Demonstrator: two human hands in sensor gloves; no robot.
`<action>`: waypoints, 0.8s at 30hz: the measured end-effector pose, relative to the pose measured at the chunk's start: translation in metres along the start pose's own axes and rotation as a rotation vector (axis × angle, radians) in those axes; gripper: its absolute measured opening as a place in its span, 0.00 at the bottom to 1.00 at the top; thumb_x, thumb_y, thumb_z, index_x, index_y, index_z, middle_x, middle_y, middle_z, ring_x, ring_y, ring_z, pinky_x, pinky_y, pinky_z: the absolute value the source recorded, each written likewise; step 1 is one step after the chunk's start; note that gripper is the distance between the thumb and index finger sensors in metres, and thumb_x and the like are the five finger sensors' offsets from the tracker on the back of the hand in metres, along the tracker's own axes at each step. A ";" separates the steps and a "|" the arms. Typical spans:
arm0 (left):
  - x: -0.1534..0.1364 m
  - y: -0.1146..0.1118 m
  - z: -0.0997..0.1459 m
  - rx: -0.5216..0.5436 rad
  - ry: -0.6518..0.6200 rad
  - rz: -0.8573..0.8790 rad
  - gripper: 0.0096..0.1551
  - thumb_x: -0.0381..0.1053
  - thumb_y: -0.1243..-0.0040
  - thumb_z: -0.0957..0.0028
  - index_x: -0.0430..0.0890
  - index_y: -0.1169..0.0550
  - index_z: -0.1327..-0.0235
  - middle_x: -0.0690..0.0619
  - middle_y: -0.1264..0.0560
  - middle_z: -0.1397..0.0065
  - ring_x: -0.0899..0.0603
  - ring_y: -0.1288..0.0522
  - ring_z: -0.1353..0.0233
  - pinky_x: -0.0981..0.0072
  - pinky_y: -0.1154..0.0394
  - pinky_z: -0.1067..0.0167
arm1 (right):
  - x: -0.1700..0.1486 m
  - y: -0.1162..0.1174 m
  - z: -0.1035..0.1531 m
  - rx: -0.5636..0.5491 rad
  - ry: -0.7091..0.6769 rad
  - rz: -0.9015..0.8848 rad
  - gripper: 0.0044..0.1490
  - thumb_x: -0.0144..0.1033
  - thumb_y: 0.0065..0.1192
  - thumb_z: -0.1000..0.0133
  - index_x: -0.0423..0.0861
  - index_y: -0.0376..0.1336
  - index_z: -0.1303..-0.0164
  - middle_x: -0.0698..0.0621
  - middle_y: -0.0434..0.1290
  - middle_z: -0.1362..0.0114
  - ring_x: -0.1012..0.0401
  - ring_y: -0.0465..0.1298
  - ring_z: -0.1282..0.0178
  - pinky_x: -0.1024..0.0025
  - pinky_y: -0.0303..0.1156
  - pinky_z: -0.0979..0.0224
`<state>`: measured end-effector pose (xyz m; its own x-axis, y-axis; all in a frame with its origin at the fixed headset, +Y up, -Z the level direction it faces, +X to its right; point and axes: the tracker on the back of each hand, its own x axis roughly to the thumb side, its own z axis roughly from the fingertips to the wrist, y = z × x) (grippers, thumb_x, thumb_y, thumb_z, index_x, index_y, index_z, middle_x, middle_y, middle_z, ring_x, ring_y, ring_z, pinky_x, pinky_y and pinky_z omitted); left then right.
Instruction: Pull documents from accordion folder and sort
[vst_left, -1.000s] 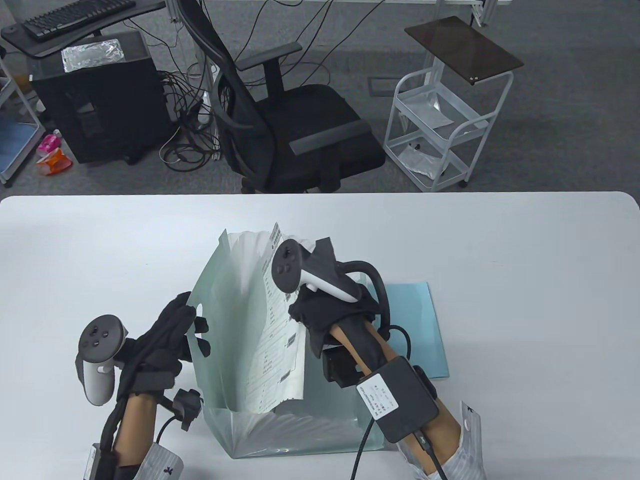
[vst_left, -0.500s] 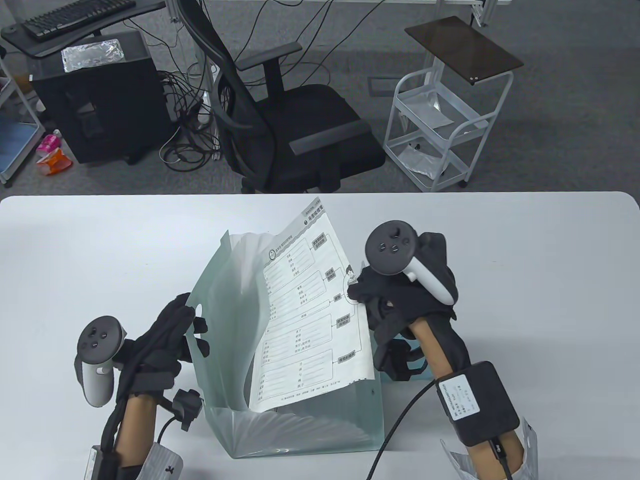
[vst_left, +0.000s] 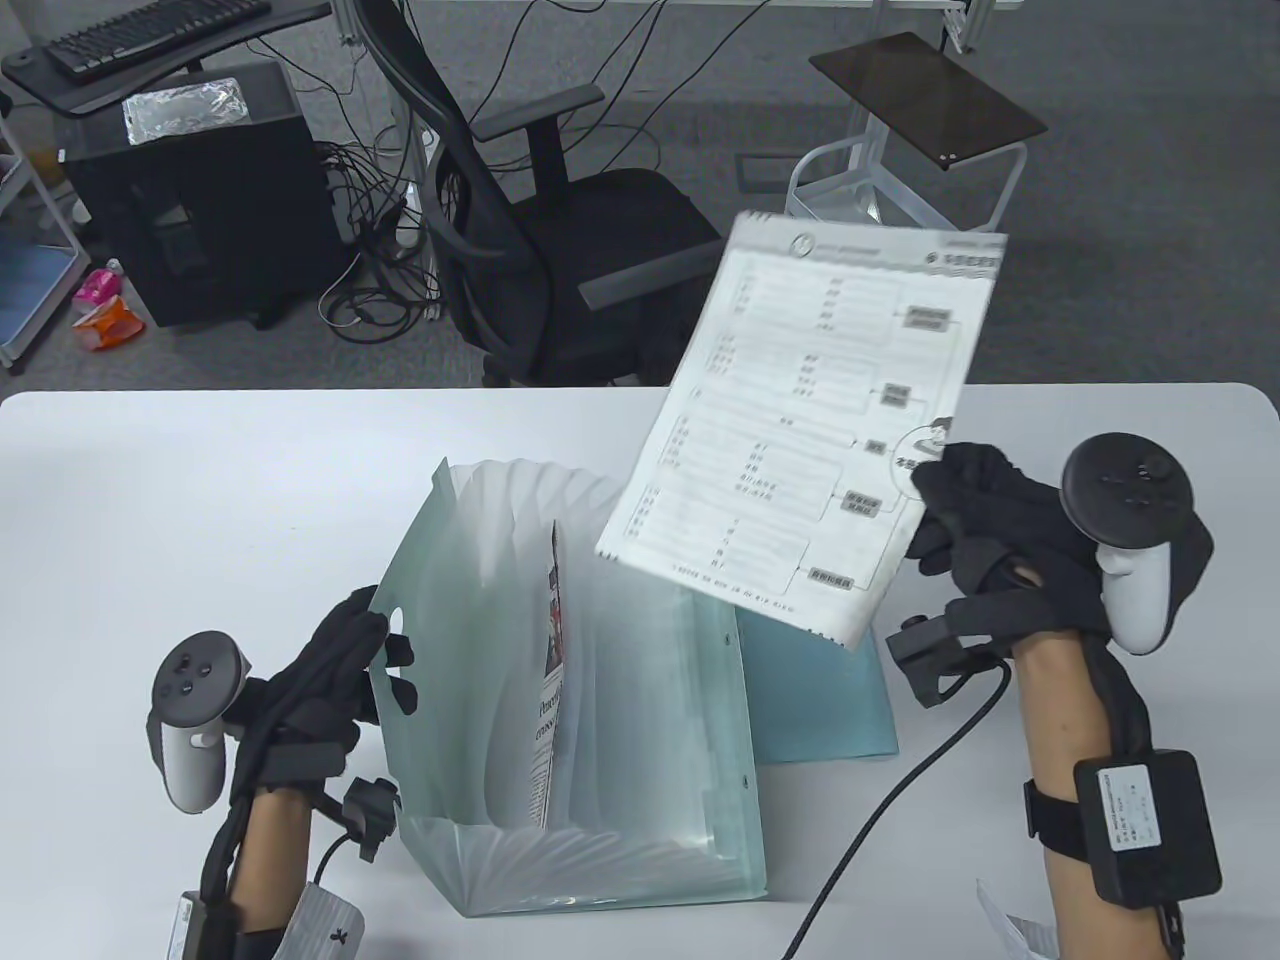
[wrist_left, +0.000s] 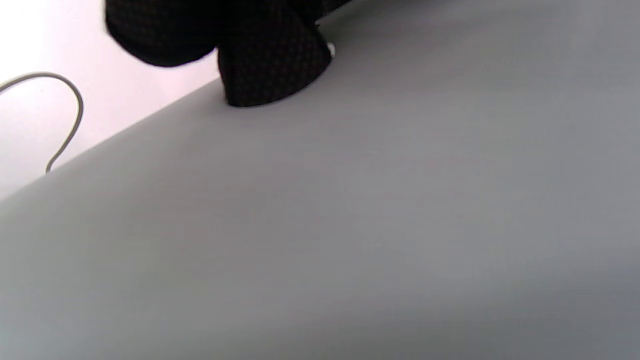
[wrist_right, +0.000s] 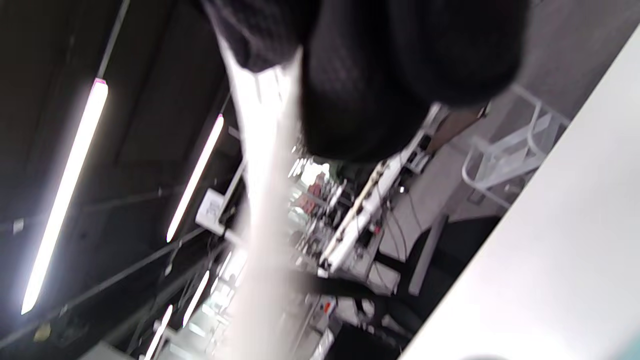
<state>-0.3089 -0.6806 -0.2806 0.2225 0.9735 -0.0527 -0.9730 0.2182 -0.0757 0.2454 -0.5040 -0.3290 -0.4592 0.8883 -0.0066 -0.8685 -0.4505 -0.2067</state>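
A pale green accordion folder (vst_left: 640, 740) stands open on the white table (vst_left: 200, 480). One printed paper (vst_left: 547, 690) stands upright in a pocket. My left hand (vst_left: 345, 665) grips the folder's left flap at its cut-out handle; in the left wrist view a fingertip (wrist_left: 272, 70) presses on the grey flap. My right hand (vst_left: 965, 520) pinches the right edge of a white chart sheet (vst_left: 810, 430) and holds it in the air, above and right of the folder. In the right wrist view the sheet (wrist_right: 262, 200) shows edge-on under my fingers.
A light blue sheet (vst_left: 830, 690) lies flat on the table behind the folder's right side. Beyond the far table edge are a black office chair (vst_left: 590, 250) and a white wire cart (vst_left: 880, 270). A cable (vst_left: 900, 780) trails from my right wrist.
My right hand pulled the chart sheet up out of the folder and carried it up and to the right, clear of the pockets. My left hand stayed on the flap.
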 end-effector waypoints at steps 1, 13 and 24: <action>0.000 0.000 0.000 0.000 0.000 0.000 0.41 0.64 0.59 0.28 0.36 0.43 0.15 0.35 0.28 0.31 0.47 0.17 0.52 0.49 0.23 0.50 | -0.006 -0.009 -0.001 -0.045 0.002 0.000 0.22 0.34 0.54 0.48 0.48 0.62 0.43 0.49 0.77 0.45 0.58 0.82 0.58 0.73 0.82 0.54; -0.001 0.002 0.000 0.003 0.004 0.005 0.41 0.63 0.59 0.28 0.36 0.43 0.15 0.35 0.28 0.31 0.47 0.17 0.52 0.49 0.23 0.50 | -0.090 -0.064 -0.019 -0.329 0.151 0.414 0.22 0.31 0.49 0.49 0.53 0.60 0.44 0.51 0.75 0.45 0.60 0.80 0.56 0.66 0.79 0.48; 0.000 0.003 0.000 -0.003 0.004 0.006 0.41 0.63 0.59 0.28 0.36 0.43 0.15 0.35 0.28 0.31 0.47 0.17 0.52 0.49 0.23 0.50 | -0.204 -0.047 -0.037 -0.169 0.459 0.966 0.22 0.31 0.49 0.50 0.55 0.61 0.45 0.52 0.76 0.47 0.62 0.80 0.59 0.68 0.80 0.51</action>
<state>-0.3116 -0.6802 -0.2806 0.2172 0.9744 -0.0571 -0.9740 0.2125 -0.0784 0.3870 -0.6602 -0.3539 -0.7915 0.1286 -0.5975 -0.1236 -0.9911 -0.0495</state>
